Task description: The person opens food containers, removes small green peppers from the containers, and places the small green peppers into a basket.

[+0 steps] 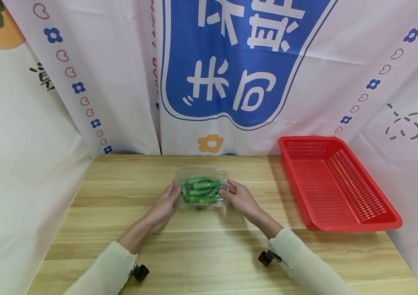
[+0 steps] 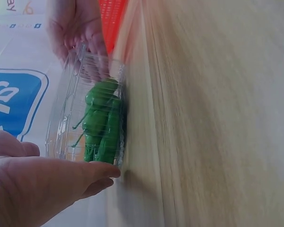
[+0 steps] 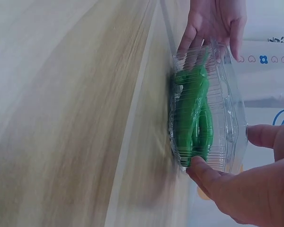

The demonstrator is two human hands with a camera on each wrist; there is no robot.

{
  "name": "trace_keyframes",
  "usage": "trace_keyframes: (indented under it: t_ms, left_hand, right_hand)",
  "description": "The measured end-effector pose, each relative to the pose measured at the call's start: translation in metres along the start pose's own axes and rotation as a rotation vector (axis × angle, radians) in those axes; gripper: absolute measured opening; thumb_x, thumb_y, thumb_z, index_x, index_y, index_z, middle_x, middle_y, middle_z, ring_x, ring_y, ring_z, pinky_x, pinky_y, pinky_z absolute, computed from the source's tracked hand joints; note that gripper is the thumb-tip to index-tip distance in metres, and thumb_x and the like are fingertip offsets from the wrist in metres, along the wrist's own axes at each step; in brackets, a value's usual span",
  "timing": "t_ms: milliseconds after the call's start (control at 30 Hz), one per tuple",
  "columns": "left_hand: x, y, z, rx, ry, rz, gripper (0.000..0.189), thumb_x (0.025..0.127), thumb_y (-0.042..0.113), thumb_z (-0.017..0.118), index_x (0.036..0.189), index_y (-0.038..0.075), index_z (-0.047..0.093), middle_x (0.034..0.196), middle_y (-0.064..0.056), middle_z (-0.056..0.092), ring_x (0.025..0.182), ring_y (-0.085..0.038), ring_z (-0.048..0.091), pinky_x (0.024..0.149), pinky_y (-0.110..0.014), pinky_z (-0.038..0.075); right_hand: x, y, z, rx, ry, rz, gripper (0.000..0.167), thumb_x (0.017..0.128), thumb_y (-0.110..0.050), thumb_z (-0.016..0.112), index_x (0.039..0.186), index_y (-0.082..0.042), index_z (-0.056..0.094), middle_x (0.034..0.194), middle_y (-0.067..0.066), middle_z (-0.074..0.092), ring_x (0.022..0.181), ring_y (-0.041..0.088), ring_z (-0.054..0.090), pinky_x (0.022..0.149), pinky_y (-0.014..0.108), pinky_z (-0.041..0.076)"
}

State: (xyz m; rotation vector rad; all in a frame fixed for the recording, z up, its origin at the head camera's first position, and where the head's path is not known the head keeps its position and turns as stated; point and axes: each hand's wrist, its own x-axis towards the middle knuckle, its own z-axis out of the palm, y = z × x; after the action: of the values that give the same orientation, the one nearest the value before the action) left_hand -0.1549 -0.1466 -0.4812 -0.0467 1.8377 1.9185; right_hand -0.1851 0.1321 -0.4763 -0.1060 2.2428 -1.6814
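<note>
A clear plastic clamshell box [image 1: 201, 172] with several green peppers [image 1: 203, 191] inside is at the far middle of the wooden table. Its lid is down, as both wrist views show. My left hand [image 1: 165, 203] grips the box's left end, thumb on the near side. At the opposite end my right hand [image 1: 244, 199] holds it between thumb and fingers. In the right wrist view the peppers [image 3: 194, 113] lie along the box's bottom. The box is very near the table top; whether it touches is hard to tell.
A red perforated plastic basket [image 1: 303, 205] stands at the right side of the table [image 1: 201, 254]. Printed white cloth [image 1: 128, 82] hangs behind the table and along both sides. A small black device [image 1: 139, 272] sits at each sleeve cuff.
</note>
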Motion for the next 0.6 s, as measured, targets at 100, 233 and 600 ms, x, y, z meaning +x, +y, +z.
trace_keyframes:
  t_ms: [100,233,600]
  left_hand:
    - [-0.003,0.001,0.002,0.004,0.001,0.006,0.075,0.118,0.037,0.028,0.165,0.004,-0.019,0.175,-0.022,-0.016,0.161,-0.041,-0.012,0.131,-0.057,0.004]
    - [-0.009,0.001,0.006,0.005,-0.003,0.017,0.073,0.118,0.033,0.028,0.165,0.003,-0.019,0.174,-0.023,-0.020,0.161,-0.043,-0.013,0.130,-0.060,0.004]
    - [-0.026,-0.007,0.011,0.002,-0.005,-0.004,0.070,0.117,0.032,0.032,0.169,0.005,-0.008,0.174,-0.027,-0.011,0.160,-0.048,-0.005,0.129,-0.061,0.009]
  right_hand:
    - [-0.005,-0.002,-0.001,-0.020,0.005,-0.008,0.068,0.108,-0.018,0.061,0.161,0.009,0.030,0.155,0.030,0.051,0.144,0.041,0.050,0.117,0.053,0.046]
    - [-0.011,-0.004,-0.002,-0.046,0.014,-0.010,0.068,0.107,-0.020,0.063,0.161,0.008,0.032,0.154,0.028,0.052,0.143,0.040,0.052,0.116,0.053,0.047]
    - [-0.031,0.004,-0.002,-0.063,0.032,-0.002,0.068,0.105,-0.019,0.066,0.160,0.008,0.035,0.151,0.028,0.055,0.140,0.041,0.055,0.110,0.052,0.053]
